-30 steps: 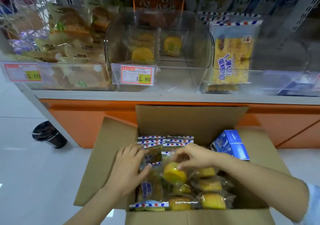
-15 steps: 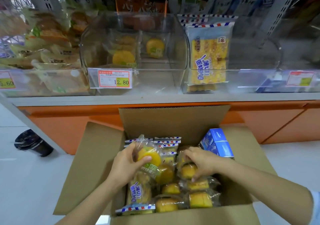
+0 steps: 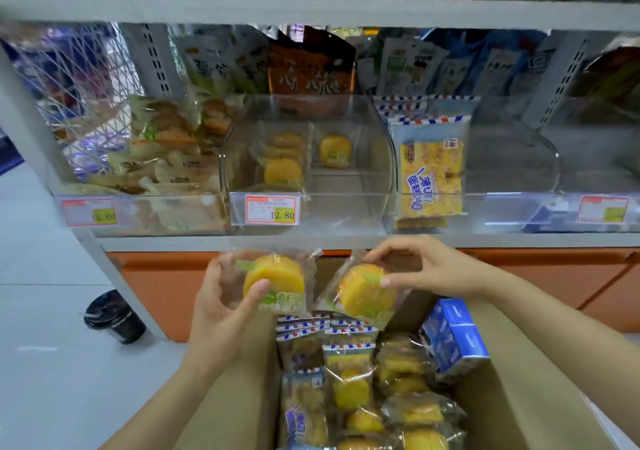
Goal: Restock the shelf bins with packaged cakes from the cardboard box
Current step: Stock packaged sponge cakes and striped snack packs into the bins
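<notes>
Packaged cake [image 3: 275, 276], yellow: left hand [image 3: 221, 307] fingers curled round it. Second cake [image 3: 365, 295]: right hand [image 3: 433, 269] fingers pinched its wrapper. Both hung above the cardboard box [image 3: 512, 415], below the shelf bin [image 3: 349, 203].

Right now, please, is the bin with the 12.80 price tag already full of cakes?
No, the bin holds only a few cakes at its left and back; the rest is bare.

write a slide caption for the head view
Left hand holds one wrapped cake, right hand another, above the cardboard box
</notes>
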### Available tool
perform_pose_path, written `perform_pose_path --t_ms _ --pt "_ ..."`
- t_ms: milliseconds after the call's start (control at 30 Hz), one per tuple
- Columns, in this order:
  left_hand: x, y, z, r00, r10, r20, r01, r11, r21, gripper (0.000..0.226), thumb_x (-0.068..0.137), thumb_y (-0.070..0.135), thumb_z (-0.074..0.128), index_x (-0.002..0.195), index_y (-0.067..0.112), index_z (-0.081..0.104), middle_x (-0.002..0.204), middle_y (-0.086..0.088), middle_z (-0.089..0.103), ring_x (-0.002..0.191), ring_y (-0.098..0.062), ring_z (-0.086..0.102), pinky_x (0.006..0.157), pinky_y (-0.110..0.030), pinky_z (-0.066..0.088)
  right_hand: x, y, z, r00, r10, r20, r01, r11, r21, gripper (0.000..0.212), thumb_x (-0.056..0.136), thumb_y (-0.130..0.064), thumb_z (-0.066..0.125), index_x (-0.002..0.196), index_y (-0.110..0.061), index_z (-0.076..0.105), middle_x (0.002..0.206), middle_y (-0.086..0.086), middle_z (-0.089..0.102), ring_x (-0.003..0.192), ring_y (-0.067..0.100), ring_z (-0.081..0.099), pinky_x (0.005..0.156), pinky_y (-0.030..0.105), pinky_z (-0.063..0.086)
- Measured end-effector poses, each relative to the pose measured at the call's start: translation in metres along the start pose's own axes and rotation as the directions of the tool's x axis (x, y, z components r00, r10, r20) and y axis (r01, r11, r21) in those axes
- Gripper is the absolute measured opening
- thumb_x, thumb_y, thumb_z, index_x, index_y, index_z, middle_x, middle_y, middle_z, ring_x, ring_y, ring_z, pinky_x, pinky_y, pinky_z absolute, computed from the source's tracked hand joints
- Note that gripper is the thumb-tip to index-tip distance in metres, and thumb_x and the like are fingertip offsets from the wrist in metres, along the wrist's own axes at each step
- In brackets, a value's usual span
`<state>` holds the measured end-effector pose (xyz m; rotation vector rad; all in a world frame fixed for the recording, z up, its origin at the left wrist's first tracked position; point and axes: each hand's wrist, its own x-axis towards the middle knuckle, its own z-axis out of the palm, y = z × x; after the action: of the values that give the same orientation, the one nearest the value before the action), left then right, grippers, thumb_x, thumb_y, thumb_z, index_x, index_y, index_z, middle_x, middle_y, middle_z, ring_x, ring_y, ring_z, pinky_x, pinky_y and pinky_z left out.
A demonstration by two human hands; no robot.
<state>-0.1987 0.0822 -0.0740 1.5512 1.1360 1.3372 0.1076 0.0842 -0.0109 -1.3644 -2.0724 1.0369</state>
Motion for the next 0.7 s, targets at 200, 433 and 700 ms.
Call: perform_pose_path --t_ms 200,433,700 --pt "0.039 0.043 -0.037 0.985 0.095 -0.147 -0.104 0.993 -0.056 0.041 0.084 0.018 0.065 0.122 0.018 0.048 0.095 -0.005 0.071 0.09 -0.013 0.07 0.076 -0.02 0.056 0.055 -0.094 -0.057 0.927 -0.208 -0.313 0.217 0.976 -0.006 0.032 0.086 -0.022 0.069 0.117 -0.018 0.064 0.11 0.0 0.067 0.1 0.008 0.064 0.085 0.019 0.052" --pt "0.058 0.046 -0.062 0.988 0.087 -0.125 -0.094 0.994 -0.055 0.045 0.083 0.02 0.067 0.124 0.02 0.048 0.099 -0.004 0.072 0.096 -0.017 0.069 0.083 -0.03 0.056 0.158 -0.105 -0.062 0.894 -0.295 -0.338 0.188 0.93 -0.315 0.032 0.083 -0.022 0.074 0.112 -0.015 0.064 0.104 -0.004 0.066 0.097 0.007 0.062 0.092 0.027 0.051" --pt "0.07 0.039 -0.064 0.992 0.048 -0.119 -0.057 0.996 -0.07 0.053 0.082 0.04 0.073 0.124 0.02 0.048 0.102 -0.008 0.072 0.096 -0.022 0.07 0.085 -0.045 0.055 0.212 -0.084 -0.018 0.975 -0.122 -0.188 0.041 0.921 -0.388 0.035 0.082 -0.02 0.074 0.112 -0.021 0.057 0.114 0.0 0.064 0.104 0.014 0.06 0.092 0.032 0.049"
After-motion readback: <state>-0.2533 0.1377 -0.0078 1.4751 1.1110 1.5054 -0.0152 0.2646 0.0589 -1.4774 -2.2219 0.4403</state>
